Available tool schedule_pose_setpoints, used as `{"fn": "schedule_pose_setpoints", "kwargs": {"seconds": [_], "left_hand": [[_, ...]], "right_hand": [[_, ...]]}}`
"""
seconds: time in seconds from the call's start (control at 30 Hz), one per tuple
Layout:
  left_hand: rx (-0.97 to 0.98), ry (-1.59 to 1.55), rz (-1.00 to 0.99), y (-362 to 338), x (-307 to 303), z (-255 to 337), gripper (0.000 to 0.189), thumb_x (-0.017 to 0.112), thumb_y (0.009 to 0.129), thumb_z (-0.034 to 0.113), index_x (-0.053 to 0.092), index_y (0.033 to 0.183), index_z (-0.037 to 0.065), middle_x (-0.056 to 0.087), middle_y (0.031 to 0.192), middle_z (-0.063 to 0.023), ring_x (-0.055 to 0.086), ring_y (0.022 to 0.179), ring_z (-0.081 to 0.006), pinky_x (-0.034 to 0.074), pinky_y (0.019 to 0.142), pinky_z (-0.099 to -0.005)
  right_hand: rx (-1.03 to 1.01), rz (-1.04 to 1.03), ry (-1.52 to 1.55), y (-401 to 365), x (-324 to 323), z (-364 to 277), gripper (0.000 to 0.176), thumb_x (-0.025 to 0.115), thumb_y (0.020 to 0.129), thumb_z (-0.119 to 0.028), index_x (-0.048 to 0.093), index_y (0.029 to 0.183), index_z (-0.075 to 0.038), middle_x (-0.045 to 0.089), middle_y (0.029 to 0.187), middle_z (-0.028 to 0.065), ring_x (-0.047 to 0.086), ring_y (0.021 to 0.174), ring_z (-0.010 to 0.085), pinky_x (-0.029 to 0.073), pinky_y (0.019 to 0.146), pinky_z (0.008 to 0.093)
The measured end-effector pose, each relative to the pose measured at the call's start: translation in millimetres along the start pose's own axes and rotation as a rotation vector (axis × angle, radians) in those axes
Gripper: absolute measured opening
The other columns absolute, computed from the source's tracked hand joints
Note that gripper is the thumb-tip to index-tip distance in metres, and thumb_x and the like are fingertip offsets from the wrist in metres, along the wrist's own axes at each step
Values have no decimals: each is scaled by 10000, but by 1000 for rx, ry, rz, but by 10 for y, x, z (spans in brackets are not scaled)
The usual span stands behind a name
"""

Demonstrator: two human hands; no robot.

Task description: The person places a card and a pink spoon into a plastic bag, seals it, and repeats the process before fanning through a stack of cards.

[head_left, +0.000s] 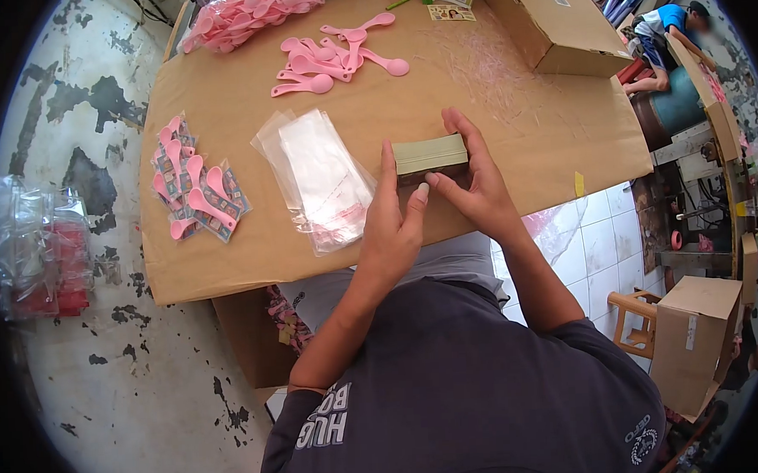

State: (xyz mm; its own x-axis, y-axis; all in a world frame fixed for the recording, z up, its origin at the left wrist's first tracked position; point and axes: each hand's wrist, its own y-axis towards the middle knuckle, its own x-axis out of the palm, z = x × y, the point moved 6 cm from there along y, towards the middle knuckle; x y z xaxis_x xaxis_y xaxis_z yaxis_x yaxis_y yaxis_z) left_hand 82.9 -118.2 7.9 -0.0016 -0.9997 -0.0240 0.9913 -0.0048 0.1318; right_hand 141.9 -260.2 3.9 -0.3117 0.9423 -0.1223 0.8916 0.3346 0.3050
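Between my two hands is a thick stack of cards point(430, 155), its pale greenish edges facing up, held above the table near its front edge. My left hand point(393, 227) presses on the left end of the stack, thumb along the near side. The right end is gripped by my right hand point(478, 177), its thumb also on the near side. Just left of my left hand lie clear plastic bags point(321, 176). Farther left, several pink spoons point(195, 173) lie in clear packets with printed cards. Loose pink spoons point(325, 57) form a pile beyond the bags.
A large bag of pink spoons point(251, 15) lies at the far left of the brown-covered table point(221, 100). An open cardboard box point(556, 26) stands at the far right. Another person point(666, 34) sits at the right. A wooden stool point(635, 320) and carton point(696, 332) are on the floor.
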Motion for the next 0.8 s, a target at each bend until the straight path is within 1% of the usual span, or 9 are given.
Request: {"fn": "schedule_pose_setpoints", "kwargs": {"seconds": [0.07,0.17,0.3,0.4,0.5,0.63,0.7,0.77,0.8], "left_hand": [[-19,5,-6,0,-11,32,712,501,1071,64,87,1639,-56,378,1593,-217,423,1445,-250,329,1196,-356],[-39,23,-13,6,-30,42,722,509,1066,54,83,1638,-58,373,1597,-217,417,1452,-253,326,1201,-360],[9,37,9,17,-32,7,751,540,1041,9,84,1633,-67,359,1608,-220,391,1477,-261,317,1215,-368],[-3,33,19,7,-23,15,767,557,1027,-13,86,1629,-72,351,1613,-225,379,1488,-265,313,1221,-373],[-9,23,7,-9,-21,7,756,554,1034,2,94,1629,-72,352,1611,-228,385,1484,-266,314,1219,-372],[12,28,6,-2,-36,10,740,545,1043,15,101,1628,-75,368,1600,-230,398,1473,-263,319,1211,-366],[13,58,28,-6,-33,26,727,565,1053,148,162,1596,-121,462,1509,-325,466,1427,-357,361,1173,-399],[15,80,27,-5,-34,36,727,563,1055,151,161,1596,-122,487,1486,-319,489,1406,-355,375,1161,-399],[16,103,27,-5,-40,39,726,560,1056,153,160,1595,-123,513,1463,-312,513,1385,-352,388,1150,-398]], "right_hand": [[41,-8,38,-39,47,-79,881,704,915,-41,188,1626,18,326,1623,254,323,1522,300,264,1231,382],[34,6,64,-53,46,-60,858,678,926,-28,185,1626,16,322,1629,241,304,1532,297,246,1240,383],[64,-20,58,-18,-25,-17,832,683,932,-28,212,1616,16,344,1620,224,335,1515,287,253,1236,379],[51,-31,57,-10,-41,-24,804,694,936,-31,246,1602,15,376,1603,206,371,1489,278,273,1226,378],[81,-62,19,-38,-21,-89,790,709,938,-41,266,1590,13,394,1592,202,376,1485,265,298,1212,372],[87,4,49,-95,66,-116,839,685,941,-23,196,1620,19,371,1601,211,387,1471,254,317,1199,370],[87,46,73,-113,101,-104,864,675,942,-15,158,1633,26,351,1612,216,388,1469,254,314,1200,369],[51,65,102,-117,119,-109,904,652,940,4,84,1642,46,289,1642,225,375,1476,261,307,1206,370],[51,64,102,-118,118,-88,904,652,940,4,84,1642,46,289,1642,225,375,1476,261,307,1206,370]]}}
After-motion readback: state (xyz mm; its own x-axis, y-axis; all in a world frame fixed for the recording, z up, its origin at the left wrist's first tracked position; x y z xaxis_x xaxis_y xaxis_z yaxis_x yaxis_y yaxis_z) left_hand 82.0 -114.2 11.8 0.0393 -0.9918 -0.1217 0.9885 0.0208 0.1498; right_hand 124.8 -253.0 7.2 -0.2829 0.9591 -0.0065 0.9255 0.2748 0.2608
